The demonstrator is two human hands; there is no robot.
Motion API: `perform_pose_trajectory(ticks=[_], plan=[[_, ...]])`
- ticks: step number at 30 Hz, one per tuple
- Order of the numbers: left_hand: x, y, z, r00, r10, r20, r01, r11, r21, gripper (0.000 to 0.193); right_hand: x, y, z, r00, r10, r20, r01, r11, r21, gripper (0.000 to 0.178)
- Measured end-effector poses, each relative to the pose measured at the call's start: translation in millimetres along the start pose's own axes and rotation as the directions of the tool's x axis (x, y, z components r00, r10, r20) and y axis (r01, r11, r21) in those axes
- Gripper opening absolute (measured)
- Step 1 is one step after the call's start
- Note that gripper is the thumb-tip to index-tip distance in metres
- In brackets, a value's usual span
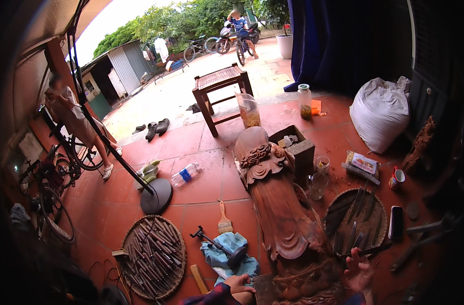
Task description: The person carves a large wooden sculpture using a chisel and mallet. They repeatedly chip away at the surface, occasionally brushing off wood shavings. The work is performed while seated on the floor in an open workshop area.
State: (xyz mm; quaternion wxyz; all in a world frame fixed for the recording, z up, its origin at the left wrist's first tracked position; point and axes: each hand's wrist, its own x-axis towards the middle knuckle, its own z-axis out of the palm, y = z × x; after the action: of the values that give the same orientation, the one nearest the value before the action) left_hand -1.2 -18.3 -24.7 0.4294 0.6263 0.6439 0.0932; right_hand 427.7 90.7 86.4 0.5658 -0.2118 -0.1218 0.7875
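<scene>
A large reddish-brown wood carving (288, 218), with carved curls and smooth drapery, lies lengthwise in front of me. My left hand (240, 284) is at its lower left side, fingers bent together beside a flat brownish block (265, 288); what they hold, if anything, is hidden. To the right of the carving, my right hand (360, 273) has its palm turned up and its fingers curled around a thin dark bar-like tool (374, 250). That tool lies across the near edge of a round woven tray (382, 221) with several files and blades.
At left, a round basket (182, 249) holds many chisels. Nearby are a brush (225, 221), a blue cloth (250, 264), a wooden mallet handle (198, 278) and a lamp base (156, 196). A phone (396, 222), red cup (397, 178), white sack (379, 114) and stool (219, 79) stand around.
</scene>
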Motion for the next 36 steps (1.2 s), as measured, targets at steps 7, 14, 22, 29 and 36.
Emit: perform_pose_trajectory(ticks=[7,14,22,29,36], plan=[[5,2,-5,1.000,0.009,0.016,-0.009,0.999,0.037,0.059,-1,52,19,0.972,-0.182,0.146,0.225,0.570,-0.790,0.040],[5,-9,1,1.000,0.019,-0.006,-0.019,0.999,0.037,0.060,9,61,22,0.986,-0.169,-0.011,0.124,0.767,-0.629,0.027],[6,4,-6,1.000,0.020,0.009,-0.021,0.998,0.060,0.060,9,51,34,0.998,-0.045,-0.043,0.007,0.764,-0.645,0.023],[4,8,-13,0.995,-0.049,0.089,0.043,0.997,0.068,0.067,10,54,22,0.999,-0.044,-0.015,0.025,0.782,-0.622,0.025],[9,2,-8,0.990,-0.075,0.122,0.064,0.994,0.086,0.070,7,51,27,0.997,-0.071,0.002,0.057,0.775,-0.629,0.021]])
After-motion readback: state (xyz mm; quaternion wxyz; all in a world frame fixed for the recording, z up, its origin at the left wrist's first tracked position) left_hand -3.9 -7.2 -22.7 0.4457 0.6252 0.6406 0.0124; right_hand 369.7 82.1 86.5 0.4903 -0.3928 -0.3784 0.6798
